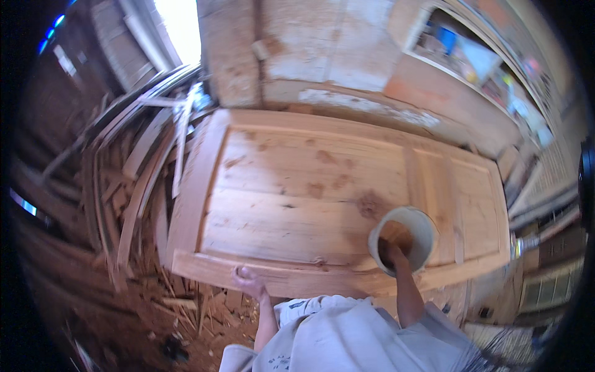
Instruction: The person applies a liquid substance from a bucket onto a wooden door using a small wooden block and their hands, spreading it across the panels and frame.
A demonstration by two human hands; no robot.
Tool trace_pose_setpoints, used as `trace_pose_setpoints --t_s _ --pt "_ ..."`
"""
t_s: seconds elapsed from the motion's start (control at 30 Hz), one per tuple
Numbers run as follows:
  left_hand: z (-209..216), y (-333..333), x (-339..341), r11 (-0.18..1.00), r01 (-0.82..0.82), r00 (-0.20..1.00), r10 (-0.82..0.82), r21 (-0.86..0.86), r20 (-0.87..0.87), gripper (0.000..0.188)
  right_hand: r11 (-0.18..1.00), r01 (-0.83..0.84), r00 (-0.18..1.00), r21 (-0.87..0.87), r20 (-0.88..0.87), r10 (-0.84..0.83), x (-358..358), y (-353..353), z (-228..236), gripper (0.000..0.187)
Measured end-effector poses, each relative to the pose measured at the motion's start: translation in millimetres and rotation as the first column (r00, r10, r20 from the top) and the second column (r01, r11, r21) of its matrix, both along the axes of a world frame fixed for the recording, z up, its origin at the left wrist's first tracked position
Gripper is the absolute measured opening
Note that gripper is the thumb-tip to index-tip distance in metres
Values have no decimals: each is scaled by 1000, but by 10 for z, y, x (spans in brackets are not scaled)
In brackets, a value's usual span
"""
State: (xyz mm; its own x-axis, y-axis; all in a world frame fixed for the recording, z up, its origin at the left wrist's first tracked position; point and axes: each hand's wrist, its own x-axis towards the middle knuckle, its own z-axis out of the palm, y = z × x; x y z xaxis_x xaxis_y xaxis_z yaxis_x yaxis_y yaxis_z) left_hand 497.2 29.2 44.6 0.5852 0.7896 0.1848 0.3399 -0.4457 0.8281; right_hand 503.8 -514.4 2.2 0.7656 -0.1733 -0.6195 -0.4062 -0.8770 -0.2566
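Note:
A large panelled wooden door (297, 214) lies flat before me, with brown smudges scattered over its main panel. On its right part stands a white bucket (424, 239) with brown material (399, 232) inside. My right hand (392, 250) reaches down into the bucket; its fingers are dark and blurred there, so their grip does not show. At the door's near left edge is my left hand (250, 282), fingers curled in. Whether something small sits in those fingers is too blurred to make out.
Long wooden offcuts (139, 167) pile up left of the door. Wood scraps and brown dust cover the floor (217, 319). A wall (322, 56) rises behind, with a cluttered shelf recess (477, 65) at upper right. More boards (527, 180) lean at the right end.

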Motion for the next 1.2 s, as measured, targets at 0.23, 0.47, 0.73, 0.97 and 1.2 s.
trace_pose_setpoints --t_s 0.23,0.47,0.73,0.97,1.2 --pt "604 -219 -58 993 93 989 -84 -71 125 22 992 7 997 122 69 -16 216 655 288 47" --pt "840 -985 73 575 721 659 -742 -386 126 19 876 -288 831 -386 353 429 294 406 -93 47" --pt "1198 -2252 257 57 892 77 -997 -449 26 63 996 -34 943 -82 327 60 309 239 -257 43" --pt "853 -2729 131 368 666 510 -860 -649 36 81 996 35 987 79 154 -46 322 880 895 40" --pt "577 -3142 -190 242 769 307 -952 -591 11 67 988 110 934 112 329 -142 -77 622 259 52"
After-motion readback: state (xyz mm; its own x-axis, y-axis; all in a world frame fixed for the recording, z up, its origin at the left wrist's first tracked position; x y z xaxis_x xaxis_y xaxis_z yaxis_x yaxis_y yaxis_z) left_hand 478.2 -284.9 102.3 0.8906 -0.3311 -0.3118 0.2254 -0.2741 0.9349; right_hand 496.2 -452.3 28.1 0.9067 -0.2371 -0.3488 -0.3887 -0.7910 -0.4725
